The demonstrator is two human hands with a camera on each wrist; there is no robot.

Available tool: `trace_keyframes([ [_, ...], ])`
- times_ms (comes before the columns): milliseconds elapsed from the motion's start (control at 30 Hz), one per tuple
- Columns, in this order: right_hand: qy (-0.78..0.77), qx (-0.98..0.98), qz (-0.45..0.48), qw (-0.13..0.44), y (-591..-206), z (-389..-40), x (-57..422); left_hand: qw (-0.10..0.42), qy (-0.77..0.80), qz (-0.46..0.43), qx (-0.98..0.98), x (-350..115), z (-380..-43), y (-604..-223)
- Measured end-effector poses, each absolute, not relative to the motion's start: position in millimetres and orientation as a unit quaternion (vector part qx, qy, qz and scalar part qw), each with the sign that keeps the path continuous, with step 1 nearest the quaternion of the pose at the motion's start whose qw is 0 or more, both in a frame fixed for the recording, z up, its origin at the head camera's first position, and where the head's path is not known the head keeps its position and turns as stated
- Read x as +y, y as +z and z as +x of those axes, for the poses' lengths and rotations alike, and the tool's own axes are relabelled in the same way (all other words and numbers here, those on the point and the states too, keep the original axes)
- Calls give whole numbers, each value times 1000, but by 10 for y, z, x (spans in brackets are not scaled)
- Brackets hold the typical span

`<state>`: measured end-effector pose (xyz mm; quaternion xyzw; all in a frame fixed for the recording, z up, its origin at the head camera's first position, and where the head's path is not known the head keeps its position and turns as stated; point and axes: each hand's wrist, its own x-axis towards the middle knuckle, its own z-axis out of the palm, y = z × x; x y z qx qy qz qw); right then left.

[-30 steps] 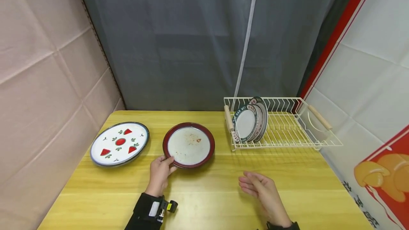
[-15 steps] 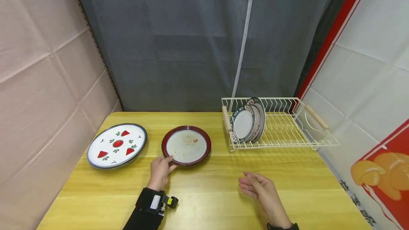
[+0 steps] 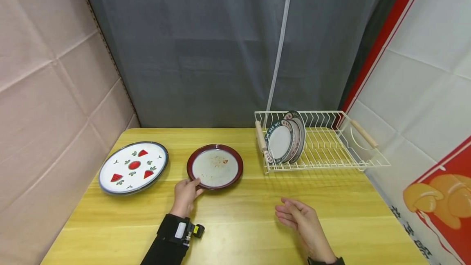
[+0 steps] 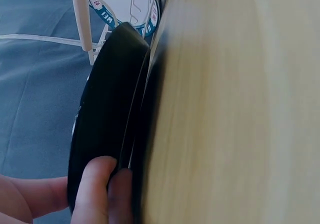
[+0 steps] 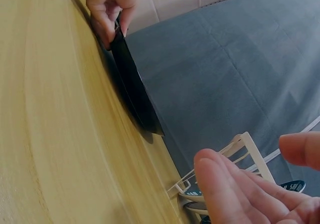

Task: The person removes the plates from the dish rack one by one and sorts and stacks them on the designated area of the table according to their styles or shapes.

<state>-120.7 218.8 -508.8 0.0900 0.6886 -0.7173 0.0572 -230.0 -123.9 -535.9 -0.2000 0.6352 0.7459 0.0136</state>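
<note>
Right hand (image 3: 299,220): above the near tabletop (image 3: 235,232), fingers loosely extended, thumb parted from them, holding nothing; well apart from the plate.

Left hand (image 3: 185,196): pinches the near-left rim of the maroon-rimmed dinner plate (image 3: 215,169), thumb on top, fingers beneath. This is the nearer hand.

Key relation: the plate extends forward and to the right from the pinch. Being round, it has no long axis; its face is up, close to level, dark underside towards the wood. Contact at its far edge: cannot tell. Food-like specks on its face.

Left of it, apart: watermelon-patterned plate (image 3: 134,167).

Farther, to the plate's right: cream wire dish rack (image 3: 312,169), green-rimmed plates (image 3: 281,144) on edge at its left end. Behind: grey curtain (image 3: 206,60).
</note>
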Motion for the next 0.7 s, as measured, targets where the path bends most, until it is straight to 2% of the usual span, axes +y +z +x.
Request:
trace_keyframes([
  [267, -719, 687, 92, 56, -5128, -1219, 2200, 39, 703, -194, 683, -1235, -2264, -5271],
  [700, -727, 675, 101, 71, -5157, -1209, 2251, 23, 695, -186, 695, -1213, -2239, -5246],
])
